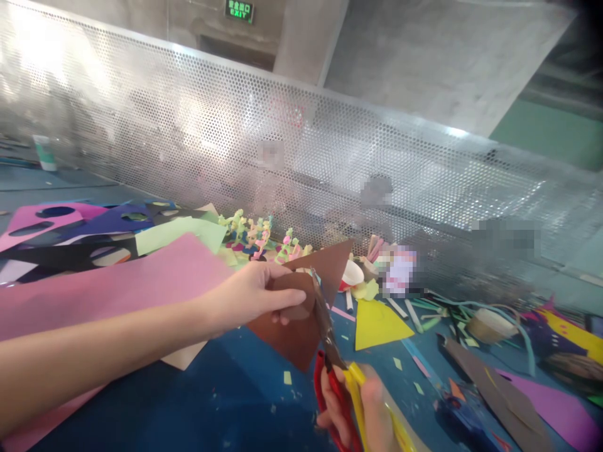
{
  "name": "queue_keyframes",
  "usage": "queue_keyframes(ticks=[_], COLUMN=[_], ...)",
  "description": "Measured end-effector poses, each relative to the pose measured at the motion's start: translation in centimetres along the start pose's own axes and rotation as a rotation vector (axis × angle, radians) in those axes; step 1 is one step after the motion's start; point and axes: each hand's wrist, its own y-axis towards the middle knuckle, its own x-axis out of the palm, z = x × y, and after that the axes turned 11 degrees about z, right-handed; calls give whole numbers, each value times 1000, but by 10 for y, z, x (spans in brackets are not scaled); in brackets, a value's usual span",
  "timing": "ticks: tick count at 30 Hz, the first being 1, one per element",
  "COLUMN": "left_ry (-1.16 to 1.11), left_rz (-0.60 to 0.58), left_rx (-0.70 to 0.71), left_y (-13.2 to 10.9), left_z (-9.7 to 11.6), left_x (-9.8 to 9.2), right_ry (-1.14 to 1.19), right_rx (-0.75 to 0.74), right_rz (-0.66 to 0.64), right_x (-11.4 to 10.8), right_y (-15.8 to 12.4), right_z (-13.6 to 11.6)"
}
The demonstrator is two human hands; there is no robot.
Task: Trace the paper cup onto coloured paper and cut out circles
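Note:
My left hand (254,294) pinches a brown sheet of paper (306,307) and holds it up above the blue table (221,402). My right hand (362,414) grips red-and-yellow-handled scissors (334,358). Their blades point up and away from me and run into the brown paper beside my left fingers. A rounded cut shape of the brown paper sits under my left thumb. My left forearm stretches in from the lower left, over a large pink sheet (108,289).
Coloured paper sheets (94,226) with cut-out holes lie at the left. A yellow triangle (377,323), paper strips, scraps, small paper figures (259,235) and a cup (487,323) litter the table. A perforated metal screen (301,150) stands behind.

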Motion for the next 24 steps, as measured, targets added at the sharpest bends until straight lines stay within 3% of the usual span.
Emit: queue_keyframes(ticks=[8, 16, 24], left_ry=[-15, -67, -44], left_rz=[-24, -30, -18], left_rx=[-5, 16, 25], left_y=[-2, 1, 0], left_z=[3, 1, 4], left_x=[-1, -2, -1], right_ry=[-38, -146, -135], right_rx=[-26, -7, -10], right_rz=[-77, -55, -76], right_x=[-5, -7, -6], right_y=[3, 3, 2], right_z=[-7, -22, -22])
